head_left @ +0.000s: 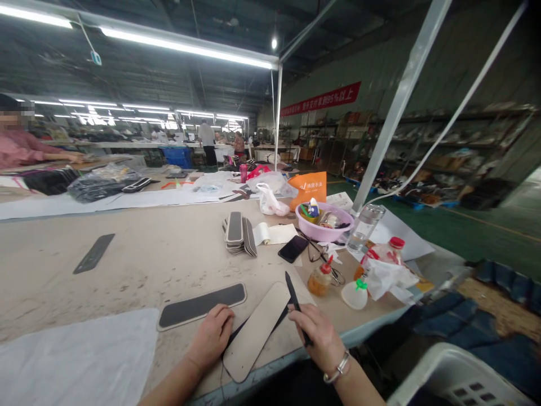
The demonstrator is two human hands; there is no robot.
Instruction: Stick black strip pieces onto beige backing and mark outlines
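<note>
A long beige panel [256, 331] with rounded ends lies slantwise in front of me, with dark fabric [282, 316] showing from beneath its edges. My left hand [214, 332] rests at the panel's left edge, fingers bent and together; what lies under the fingertips is hidden. In my right hand [318, 331] is a slim black pointed tool [292, 290], its tip pointing up and away beside the panel's far end. Just beyond my left hand lies a grey panel [203, 305] with a pale border.
A stack of bordered panels [239, 232] stands farther back, near a phone [293, 248] and a lilac basin [323, 228]. Glue bottle [320, 282], white pot [354, 296] and glass bottle [366, 228] stand on the right. A grey strip [94, 254] and white sheet [80, 361] lie left.
</note>
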